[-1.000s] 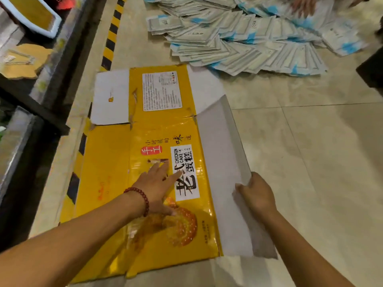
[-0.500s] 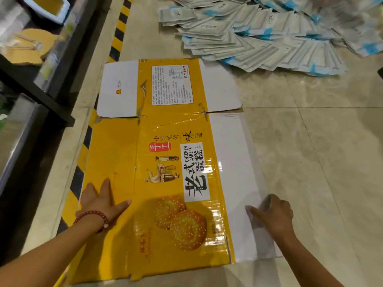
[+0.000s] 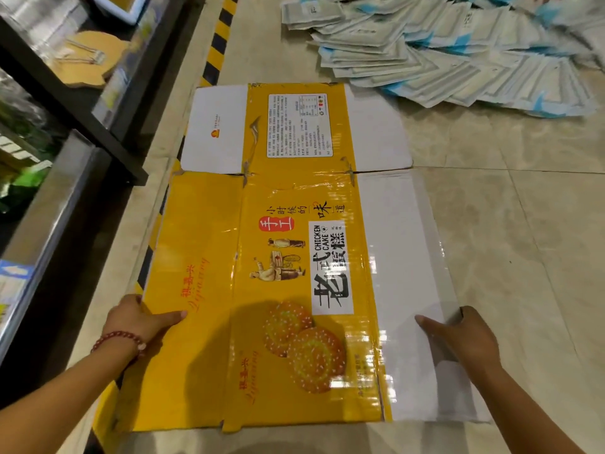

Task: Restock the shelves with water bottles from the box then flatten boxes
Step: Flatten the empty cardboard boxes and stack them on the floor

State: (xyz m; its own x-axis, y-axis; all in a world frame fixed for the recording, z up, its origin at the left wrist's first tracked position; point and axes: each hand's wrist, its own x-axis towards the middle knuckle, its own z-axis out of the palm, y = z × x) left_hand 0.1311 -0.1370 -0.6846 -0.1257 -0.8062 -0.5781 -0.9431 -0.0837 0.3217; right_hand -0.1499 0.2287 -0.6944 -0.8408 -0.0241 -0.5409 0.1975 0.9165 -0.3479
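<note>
— Nearest the camera, what are the hands doing?

— Each grips one side edge of the flattened box (image 3: 209,322), which lies flat on the tiled floor (image 3: 510,257). The left hand (image 3: 137,317), with a red bead bracelet (image 3: 119,339) at the wrist, holds the yellow left edge: its thumb lies on top of the cardboard and the fingers curl under the rim. The right hand (image 3: 458,335) holds the white right edge in the same way, thumb on the upper face, fingers wrapped over the border. The two hands are well apart, with the full width of the box between them.

— And the box itself?

— Opened out into one sheet, printed side up. The middle panel is yellow, with two sesame cakes pictured near the person, then black characters and the words "CHICKEN CAKE" on a white label (image 3: 330,267). Strips of clear tape shine across it. Beyond a fold line, the far flaps lie flat too: a white one on the left, a yellow one with a printed information panel (image 3: 298,126), and another white one on the right.

— What surrounds it?

— Along the left runs black-and-yellow hazard tape (image 3: 217,44) on the floor, partly under the box, and beside that a dark shelf unit (image 3: 82,103) with goods too blurred to name. Farther off, at the upper right, a wide spread of white and blue flat packets (image 3: 458,54) covers the floor, just beyond the box's far corner.
</note>
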